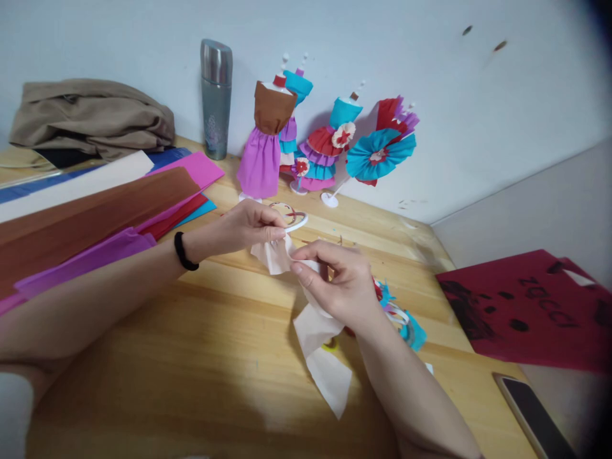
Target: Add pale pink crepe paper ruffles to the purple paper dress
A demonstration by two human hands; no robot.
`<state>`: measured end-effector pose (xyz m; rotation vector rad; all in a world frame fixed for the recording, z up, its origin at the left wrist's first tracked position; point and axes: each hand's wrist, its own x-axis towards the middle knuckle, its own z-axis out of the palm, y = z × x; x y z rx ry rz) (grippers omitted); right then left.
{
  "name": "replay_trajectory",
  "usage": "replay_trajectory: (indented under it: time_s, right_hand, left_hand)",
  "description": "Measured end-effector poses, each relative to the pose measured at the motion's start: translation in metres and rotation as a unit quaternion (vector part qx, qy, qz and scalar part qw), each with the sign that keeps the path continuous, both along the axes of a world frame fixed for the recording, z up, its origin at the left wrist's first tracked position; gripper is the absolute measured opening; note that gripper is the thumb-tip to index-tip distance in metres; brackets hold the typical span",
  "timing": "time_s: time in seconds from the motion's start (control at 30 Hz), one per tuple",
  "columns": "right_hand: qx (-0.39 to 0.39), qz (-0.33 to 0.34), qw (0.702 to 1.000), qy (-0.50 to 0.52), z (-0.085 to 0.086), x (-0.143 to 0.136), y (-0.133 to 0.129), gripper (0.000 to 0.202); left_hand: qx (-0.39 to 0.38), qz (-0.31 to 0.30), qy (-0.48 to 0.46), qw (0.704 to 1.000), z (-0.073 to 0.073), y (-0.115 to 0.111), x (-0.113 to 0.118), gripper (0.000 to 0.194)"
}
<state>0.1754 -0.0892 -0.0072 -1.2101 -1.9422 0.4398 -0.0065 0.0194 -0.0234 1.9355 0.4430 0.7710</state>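
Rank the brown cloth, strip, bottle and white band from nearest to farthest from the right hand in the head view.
1. Strip: pinched in the right hand.
2. White band: just left and beyond, held by the left hand.
3. Bottle: farther left, at the back.
4. Brown cloth: far left, at the back.

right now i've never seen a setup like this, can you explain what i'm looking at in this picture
You're seeing one person's left hand and right hand, both bare. The single view comes from a camera worn on that person's head, looking forward and down.

The left hand grips a white curved band; the right hand pinches a pale strip that dangles below it.

On the wooden table, coloured sheets lie to the left, near a crumpled brown cloth. A flask and small dressed figures stand at the back. A phone lies lower right.
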Motion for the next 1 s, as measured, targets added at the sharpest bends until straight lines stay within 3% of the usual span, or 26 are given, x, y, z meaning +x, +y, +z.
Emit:
replay_trajectory:
  time_s: [0.2,0.33,0.4,0.5,0.77,1.0]
  right_hand:
    - [-0.026,0.085,0.996,-0.009,0.0029,-0.0013,-0.0037,0.012]
    - [-0.040,0.024,0.997,0.060,-0.0001,-0.0020,-0.0052,0.011]
    - [-0.041,0.018,0.996,0.077,-0.0023,-0.0030,-0.0050,0.023]
    - [-0.038,0.030,0.998,0.045,-0.0050,-0.0047,-0.0040,0.033]
    - [0.014,0.003,0.999,0.041,-0.0056,-0.0055,-0.0037,0.031]
    - [0.092,0.060,0.993,-0.043,-0.0011,-0.0081,-0.0062,0.028]
  left_hand:
    - [-0.032,0.008,-0.023,0.999,-0.0003,0.0005,-0.0020,0.021]
    - [-0.037,0.001,-0.043,0.998,-0.0024,0.0008,-0.0030,0.021]
    - [-0.031,0.003,-0.041,0.999,-0.0023,0.0000,-0.0027,0.019]
    - [-0.023,0.012,-0.045,0.999,-0.0014,-0.0013,-0.0020,0.018]
    - [-0.022,0.004,-0.047,0.999,-0.0011,-0.0018,-0.0012,0.022]
    - [-0.005,0.013,-0.035,0.999,-0.0023,0.0010,-0.0016,0.021]
